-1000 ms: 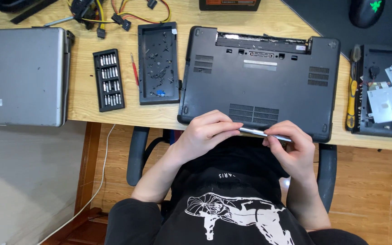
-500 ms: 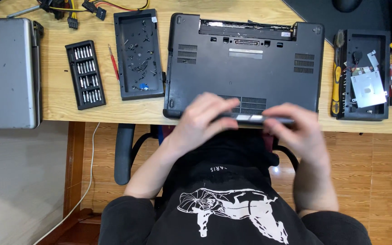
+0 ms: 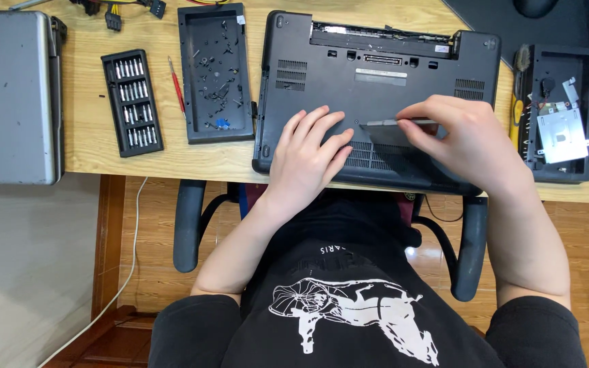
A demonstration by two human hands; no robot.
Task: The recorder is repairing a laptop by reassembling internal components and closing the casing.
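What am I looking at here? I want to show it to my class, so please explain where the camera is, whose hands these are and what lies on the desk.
The camera sits on a seated person's head and looks down. On the wooden desk lies a black laptop, bottom side up. The left hand rests flat on it; the right hand pinches a slim screwdriver against it. To the left are a black tray of loose screws, a case of screwdriver bits and a grey closed laptop. To the right is another tray of parts.

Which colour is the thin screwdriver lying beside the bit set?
Red, seen in the head view: the screwdriver beside the bit set.
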